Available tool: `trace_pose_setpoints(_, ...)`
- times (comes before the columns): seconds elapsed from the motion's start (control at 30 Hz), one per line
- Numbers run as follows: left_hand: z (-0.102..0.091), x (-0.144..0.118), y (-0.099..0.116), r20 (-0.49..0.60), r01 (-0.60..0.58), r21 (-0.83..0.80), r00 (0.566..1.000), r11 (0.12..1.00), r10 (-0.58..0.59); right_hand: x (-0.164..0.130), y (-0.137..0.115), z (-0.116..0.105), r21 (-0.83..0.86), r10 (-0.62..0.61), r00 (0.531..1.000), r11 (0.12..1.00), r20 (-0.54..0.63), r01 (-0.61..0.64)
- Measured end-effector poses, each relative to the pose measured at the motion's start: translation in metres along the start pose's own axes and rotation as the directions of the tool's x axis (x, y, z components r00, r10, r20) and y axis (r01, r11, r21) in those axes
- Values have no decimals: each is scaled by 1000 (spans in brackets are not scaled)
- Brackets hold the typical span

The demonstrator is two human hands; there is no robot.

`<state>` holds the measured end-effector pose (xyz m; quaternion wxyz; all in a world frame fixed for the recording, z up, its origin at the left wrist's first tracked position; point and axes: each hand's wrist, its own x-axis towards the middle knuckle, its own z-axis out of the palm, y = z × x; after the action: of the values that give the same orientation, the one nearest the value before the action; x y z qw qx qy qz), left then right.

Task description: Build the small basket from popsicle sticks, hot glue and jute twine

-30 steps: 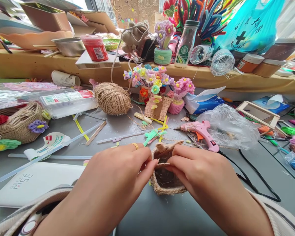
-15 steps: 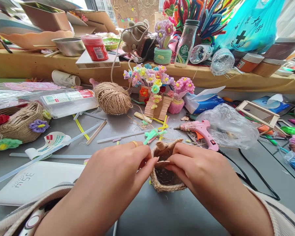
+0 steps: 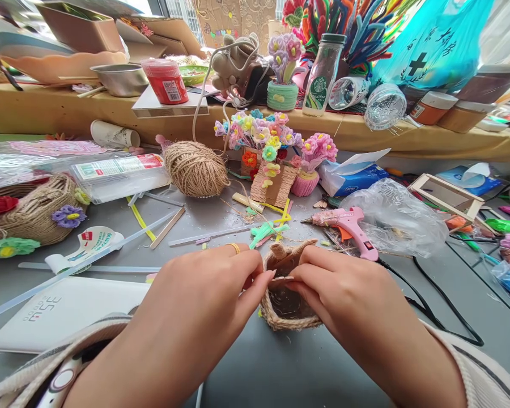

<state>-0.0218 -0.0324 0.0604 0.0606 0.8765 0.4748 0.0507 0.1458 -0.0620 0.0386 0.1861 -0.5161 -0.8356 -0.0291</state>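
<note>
A small twine-wrapped basket point(image 3: 287, 321) stands on the grey table point(image 3: 280, 374) near the front middle. My left hand point(image 3: 208, 294), with a gold ring, and my right hand point(image 3: 344, 297) meet over its opening. Both pinch a thin flat wooden stick point(image 3: 281, 279) that lies across the basket's rim. The fingers hide most of the stick and the basket's sides.
A pink glue gun point(image 3: 348, 224) with a black cord lies just behind the right hand. A twine ball point(image 3: 195, 169), pipe-cleaner flower pots point(image 3: 266, 153), glue sticks point(image 3: 85, 263), a white box point(image 3: 63, 311), a plastic bag point(image 3: 395, 218) and a twine flower basket point(image 3: 34, 212) crowd the table.
Both hands and the basket stay nearly where they were, still pinching the stick. The view has shifted only slightly.
</note>
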Motion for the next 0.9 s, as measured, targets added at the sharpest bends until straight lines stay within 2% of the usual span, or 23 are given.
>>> trace_pose_setpoints(0.17,-1,-3,0,-31,-24,-11,999,1000,23,0,0,1,28,10,1000,1000,4,-10)
trace_pose_setpoints(0.9,-1,-2,-1,-21,-20,-16,1000,1000,20,0,0,1,16,8,1000,1000,9,-8)
